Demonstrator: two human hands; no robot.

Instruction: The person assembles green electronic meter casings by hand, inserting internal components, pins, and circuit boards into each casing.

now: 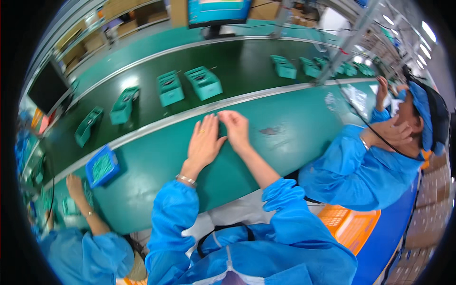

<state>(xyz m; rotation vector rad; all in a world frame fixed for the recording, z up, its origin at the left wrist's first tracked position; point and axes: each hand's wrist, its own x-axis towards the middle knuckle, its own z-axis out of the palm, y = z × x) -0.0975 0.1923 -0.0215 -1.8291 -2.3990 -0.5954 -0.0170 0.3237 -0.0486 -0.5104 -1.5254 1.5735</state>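
My left hand lies over the green worktable with its fingers stretched out, a ring on one of them and a bracelet at the wrist. Close beside its fingertips is my right hand, its fingers bent and drawn together. Whatever the right fingers may hold is hidden or too small to make out. Just right of my hands, a dark reddish patch shows on the table surface. Beyond them, teal trays with dark items inside stand on the dark green conveyor.
A blue bin of thin green pieces sits at the left. One co-worker's arm reaches in there; another person in blue sits at the right, near clear plastic bags. A metal rail separates table and conveyor. An orange basket stands lower right.
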